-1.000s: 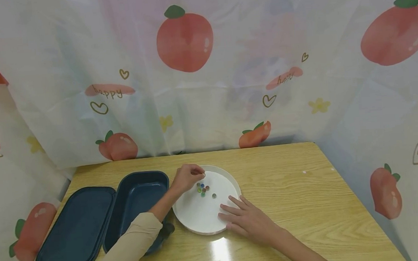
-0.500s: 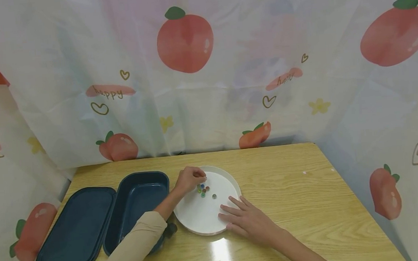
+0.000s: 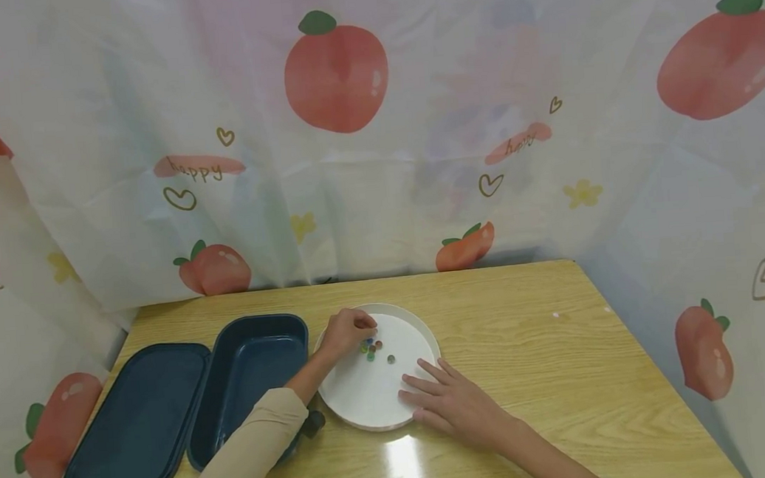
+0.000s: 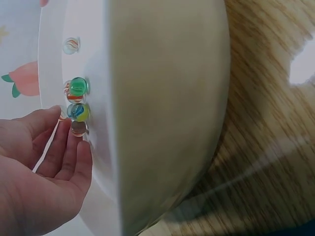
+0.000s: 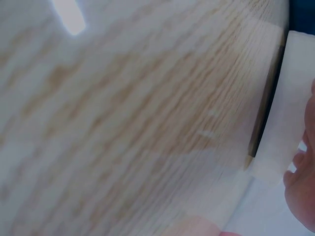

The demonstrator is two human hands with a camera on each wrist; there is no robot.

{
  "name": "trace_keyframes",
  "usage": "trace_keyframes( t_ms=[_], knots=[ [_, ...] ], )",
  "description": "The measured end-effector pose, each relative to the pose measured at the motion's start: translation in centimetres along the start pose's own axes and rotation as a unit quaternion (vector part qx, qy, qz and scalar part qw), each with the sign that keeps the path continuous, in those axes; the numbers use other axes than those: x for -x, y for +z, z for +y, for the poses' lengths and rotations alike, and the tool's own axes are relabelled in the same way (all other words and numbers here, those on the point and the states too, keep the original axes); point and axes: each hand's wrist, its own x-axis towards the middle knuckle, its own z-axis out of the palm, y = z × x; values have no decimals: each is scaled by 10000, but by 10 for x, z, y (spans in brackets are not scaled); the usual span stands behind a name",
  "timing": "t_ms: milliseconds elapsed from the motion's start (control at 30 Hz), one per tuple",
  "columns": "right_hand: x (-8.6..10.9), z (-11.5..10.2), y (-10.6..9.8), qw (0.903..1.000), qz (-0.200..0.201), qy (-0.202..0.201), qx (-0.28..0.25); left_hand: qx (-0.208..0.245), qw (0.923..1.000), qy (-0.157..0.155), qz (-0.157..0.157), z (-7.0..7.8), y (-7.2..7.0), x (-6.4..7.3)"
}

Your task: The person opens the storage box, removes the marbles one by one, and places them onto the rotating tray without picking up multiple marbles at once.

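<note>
A white round tray [image 3: 360,400] with a raised rim sits on the table. My left hand [image 3: 347,332] reaches over its back left part, and in the left wrist view its thumb and fingertips pinch a clear marble [image 4: 63,113] with orange in it. Close by are a green marble [image 4: 78,86], a blue-and-yellow marble [image 4: 78,112] and a brownish marble [image 4: 78,129]. A single swirled marble [image 4: 71,45] lies apart from the cluster. My right hand [image 3: 457,404], fingers spread, rests at the tray's right front rim.
Left of the tray stands a deep dark blue rectangular pan [image 3: 247,352] with a dark handle knob [image 3: 313,424], partly behind my left sleeve. A flat dark blue lid [image 3: 138,423] lies farther left. Fruit-printed cloth [image 3: 386,194] hangs behind the wooden table [image 3: 565,374].
My left hand has come slightly toward me, down onto the marble cluster, and covers part of it. The right hand stays at the tray rim.
</note>
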Motion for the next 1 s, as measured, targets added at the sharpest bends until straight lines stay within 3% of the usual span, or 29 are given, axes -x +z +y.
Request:
trace_keyframes(
  t_ms=[433, 767, 1000],
  knots=[
    [-1, -1, -3, 9999, -92, 46, -38, -182, 9997, -118, 91, -3, 5, -2],
    [0, -2, -2, 9998, -159, 94, -1, -274, 9993, -241, -32, -2, 5, 0],
    [0, -1, -2, 10000, -73, 58, 6, -337, 9993, -142, -52, 0, 4, 1]
  ],
)
